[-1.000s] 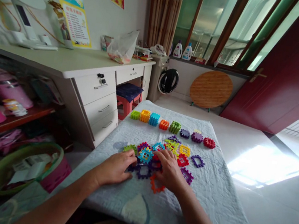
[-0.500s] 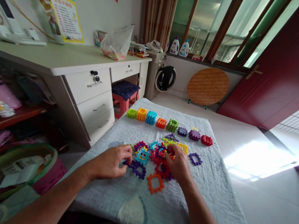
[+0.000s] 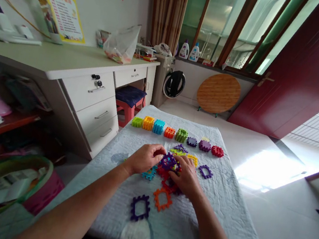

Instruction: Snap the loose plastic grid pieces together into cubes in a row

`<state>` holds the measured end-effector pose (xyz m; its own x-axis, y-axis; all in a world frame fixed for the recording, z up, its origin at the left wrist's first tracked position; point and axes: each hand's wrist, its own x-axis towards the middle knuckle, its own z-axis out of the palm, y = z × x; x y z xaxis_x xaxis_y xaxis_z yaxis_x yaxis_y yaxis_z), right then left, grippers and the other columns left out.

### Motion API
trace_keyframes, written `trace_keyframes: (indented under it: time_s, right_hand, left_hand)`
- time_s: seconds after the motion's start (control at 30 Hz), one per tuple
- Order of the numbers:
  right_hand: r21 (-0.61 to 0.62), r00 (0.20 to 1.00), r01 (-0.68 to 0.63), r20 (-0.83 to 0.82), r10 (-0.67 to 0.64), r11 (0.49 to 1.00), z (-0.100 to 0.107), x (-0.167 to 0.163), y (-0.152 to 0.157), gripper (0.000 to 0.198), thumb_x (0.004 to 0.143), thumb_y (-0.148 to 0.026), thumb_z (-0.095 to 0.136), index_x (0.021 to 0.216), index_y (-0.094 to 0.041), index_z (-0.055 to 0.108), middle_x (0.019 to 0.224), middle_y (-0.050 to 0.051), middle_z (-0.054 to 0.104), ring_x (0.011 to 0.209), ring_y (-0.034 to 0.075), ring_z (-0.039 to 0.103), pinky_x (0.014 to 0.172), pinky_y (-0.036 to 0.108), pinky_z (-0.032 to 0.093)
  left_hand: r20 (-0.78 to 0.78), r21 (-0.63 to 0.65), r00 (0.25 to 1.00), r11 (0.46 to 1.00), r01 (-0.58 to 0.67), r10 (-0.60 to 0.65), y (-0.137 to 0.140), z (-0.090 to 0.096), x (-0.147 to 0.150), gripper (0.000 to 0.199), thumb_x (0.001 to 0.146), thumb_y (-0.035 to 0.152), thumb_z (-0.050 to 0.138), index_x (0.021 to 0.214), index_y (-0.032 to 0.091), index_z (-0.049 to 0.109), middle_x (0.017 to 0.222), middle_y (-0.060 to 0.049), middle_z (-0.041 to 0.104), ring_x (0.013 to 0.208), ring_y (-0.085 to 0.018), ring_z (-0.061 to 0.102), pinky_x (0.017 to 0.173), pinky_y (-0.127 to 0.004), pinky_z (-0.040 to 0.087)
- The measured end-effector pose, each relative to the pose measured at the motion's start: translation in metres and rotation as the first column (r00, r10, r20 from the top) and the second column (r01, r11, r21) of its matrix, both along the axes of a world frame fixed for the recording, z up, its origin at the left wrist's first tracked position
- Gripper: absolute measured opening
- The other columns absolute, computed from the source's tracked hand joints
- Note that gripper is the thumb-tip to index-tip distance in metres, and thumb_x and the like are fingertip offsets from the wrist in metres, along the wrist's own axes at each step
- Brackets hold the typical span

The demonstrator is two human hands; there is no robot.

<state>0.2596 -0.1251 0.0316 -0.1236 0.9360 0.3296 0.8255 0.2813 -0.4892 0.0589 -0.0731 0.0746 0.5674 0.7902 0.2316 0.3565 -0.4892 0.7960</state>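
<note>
A dark purple square interlocking piece (image 3: 167,161) with toothed edges sits between my hands, over a heap of similar pieces. My left hand (image 3: 144,158) is closed, thumb and fingers pinched at its left edge. My right hand (image 3: 187,175) curls over the heap with fingertips at the piece's right edge; its grip is partly hidden. Red pieces (image 3: 169,185) lie under the right hand and a light blue piece (image 3: 149,172) under the left. Nearer me are an orange square frame (image 3: 163,192) and a purple square frame (image 3: 133,208).
Assembled blocks line the table's far side, including a yellow block (image 3: 148,123) and a red block (image 3: 217,151). A loose purple frame (image 3: 206,165) lies right of the heap. A desk (image 3: 75,59) stands at left, with a basket (image 3: 48,182) below.
My left hand has moved right and away from me to the heap. A purple frame now lies apart, nearer me. My right hand remains over the heap. The view has shifted slightly.
</note>
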Motion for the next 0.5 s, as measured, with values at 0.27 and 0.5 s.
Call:
trace_keyframes:
  time_s: [0.27,0.5]
  right_hand:
    - [0.073,0.990,0.139,-0.037,-0.137,0.988,0.005,0.033,0.008,0.046,0.069,-0.022,0.061,0.115,-0.019,0.059,0.104,0.007,0.055,0.100,0.025,0.053,0.092,0.041,0.042]
    - [0.043,0.988,0.132,-0.089,-0.128,0.990,0.014,0.026,0.004,0.034,0.073,-0.034,0.064,0.104,-0.020,0.061,0.094,0.005,0.056,0.088,0.020,0.055,0.082,0.035,0.045]
  left_hand:
    - [-0.119,0.201,0.983,0.973,-0.110,0.136,-0.001,-0.037,0.010,0.020,0.083,0.019,0.050,0.100,0.020,0.061,0.086,-0.003,0.066,0.079,-0.016,0.060,0.076,-0.027,0.045]
    - [-0.006,0.251,0.977,0.946,-0.207,0.215,0.006,-0.040,0.001,0.021,0.086,0.020,0.045,0.099,0.019,0.061,0.098,-0.006,0.067,0.095,-0.019,0.060,0.088,-0.033,0.046]
